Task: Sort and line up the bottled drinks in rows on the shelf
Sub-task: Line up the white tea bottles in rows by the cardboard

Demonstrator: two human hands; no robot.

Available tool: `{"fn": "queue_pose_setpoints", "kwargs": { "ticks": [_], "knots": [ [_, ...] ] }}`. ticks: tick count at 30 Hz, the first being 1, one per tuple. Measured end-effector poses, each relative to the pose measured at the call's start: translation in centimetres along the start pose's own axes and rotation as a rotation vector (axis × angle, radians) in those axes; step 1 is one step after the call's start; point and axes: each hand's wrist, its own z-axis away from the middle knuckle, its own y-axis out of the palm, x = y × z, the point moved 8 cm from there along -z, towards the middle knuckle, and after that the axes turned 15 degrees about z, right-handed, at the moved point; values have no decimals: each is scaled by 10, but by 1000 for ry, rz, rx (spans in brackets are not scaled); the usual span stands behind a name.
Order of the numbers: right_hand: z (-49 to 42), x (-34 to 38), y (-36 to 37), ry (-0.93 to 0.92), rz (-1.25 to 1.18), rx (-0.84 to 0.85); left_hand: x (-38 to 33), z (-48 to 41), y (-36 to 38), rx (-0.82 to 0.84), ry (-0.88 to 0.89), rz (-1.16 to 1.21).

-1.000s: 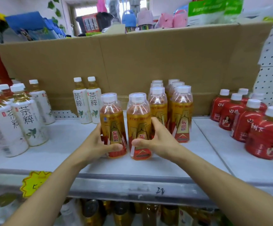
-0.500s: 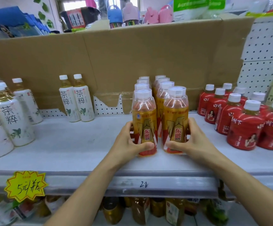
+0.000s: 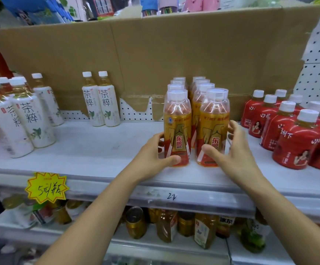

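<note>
Squaring two orange rows near the front edge of the shelf [image 3: 97,150], apparently, the left grip [image 3: 151,155] clasps the left front bottle [image 3: 177,131] low while the right grip [image 3: 235,155], fingers spread loose, flanks the right front bottle [image 3: 214,127].

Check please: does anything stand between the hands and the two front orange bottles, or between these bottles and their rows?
Nothing visible does. The left hand grips the left front bottle; the right hand lies at the right front bottle, fingers loose. Both stand directly before their rows; the red bottles stand apart, rightward.
</note>
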Motion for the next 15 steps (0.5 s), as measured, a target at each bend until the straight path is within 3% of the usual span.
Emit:
{"fn": "queue_pose_setpoints", "kwargs": {
  "ticks": [2, 5, 9, 12, 15],
  "knots": [
    [9, 13, -14, -10, 57, -167, 7, 9, -11, 28, -14, -58],
    [18, 54, -31, -170, 148, -402, 16, 15, -46, 4, 6, -100],
    [27, 142, -13, -475, 198, -531, 34, 3, -109, -70, 6, -42],
    [17, 201, 46, -649, 187, -405, 51, -15, -160, -133, 18, 12],
    [-26, 229, 124, -559, 157, -113, 66, -37, -210, -195, 24, 12]
  ]
}}
